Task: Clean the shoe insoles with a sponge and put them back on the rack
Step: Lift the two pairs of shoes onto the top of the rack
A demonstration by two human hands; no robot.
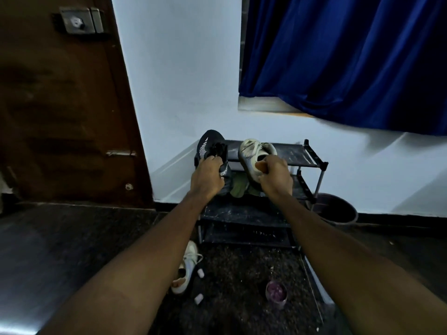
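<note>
My left hand [207, 178] grips a black shoe [210, 146] with white stripes by its heel opening, toe pointing up. My right hand [274, 177] holds a white laced shoe [251, 151] by its collar, also toe up. Both shoes are lifted in front of the top shelf of a black shoe rack [312, 160] that stands against the white wall. A second white shoe [187, 269] lies on the dark floor below my left forearm. No sponge is plainly visible.
A small steel cup [276, 294] with purple contents stands on the floor near the rack. Small white pieces [200, 273] lie beside the floor shoe. A dark bucket [338, 211] sits right of the rack. A brown door [60, 105] is at left, a blue curtain [350, 56] above right.
</note>
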